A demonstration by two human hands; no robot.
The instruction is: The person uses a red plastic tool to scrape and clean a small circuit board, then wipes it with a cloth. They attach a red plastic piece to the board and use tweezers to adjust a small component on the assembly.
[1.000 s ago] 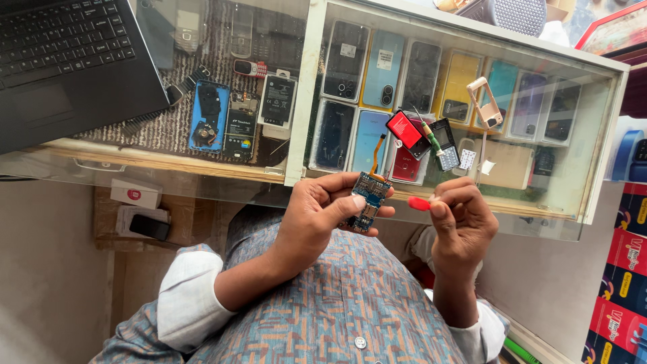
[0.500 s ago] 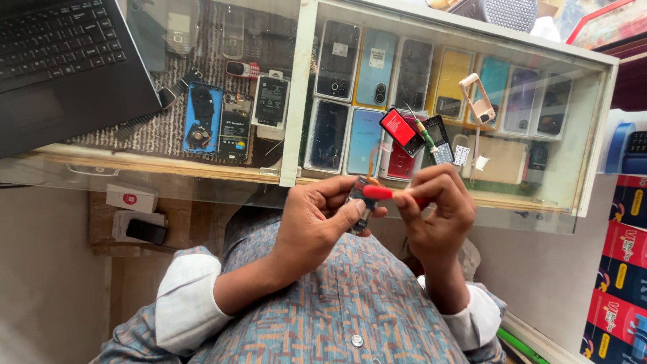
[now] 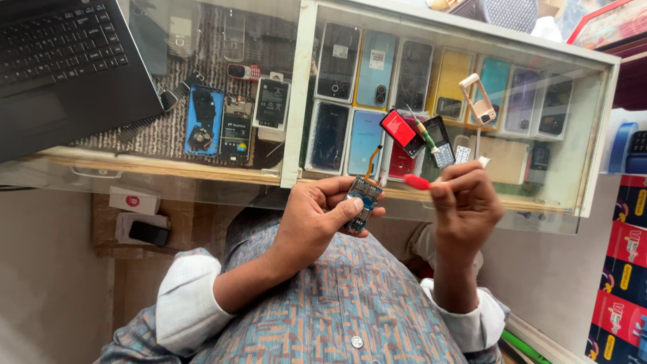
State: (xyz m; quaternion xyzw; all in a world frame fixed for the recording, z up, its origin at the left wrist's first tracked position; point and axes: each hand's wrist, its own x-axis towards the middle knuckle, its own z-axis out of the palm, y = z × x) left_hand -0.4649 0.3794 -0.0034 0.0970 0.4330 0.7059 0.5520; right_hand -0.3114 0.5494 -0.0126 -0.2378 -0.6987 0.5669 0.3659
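Nearest, low in view: a patterned shirt in teal and brown, white cuffs rolled at both wrists.

Just above, left hand curled shut around a small blue circuit board, thumb pressed across its face, fingers wrapped behind; a thin orange ribbon cable rising from the board's top edge.

Just to the right, near but apart, right hand closed in a pinch on a small red-handled tool, red end pointing toward the board, tip just short of it; whether touching, cannot tell.

Directly beyond both hands: glass counter top with wooden trim. Past the right hand, a red phone part, a small keypad phone and a pale pink phone frame lying on the glass. Under the glass beyond, rows of phone cases in blue, yellow, teal and black.

Beyond the left hand and further left: an opened blue phone, a black battery and other phone parts on a woven mat. Far left, a black laptop.

Below the counter, left of the left arm: a small white box and a dark device on a shelf. Far right of the right hand: red boxes.
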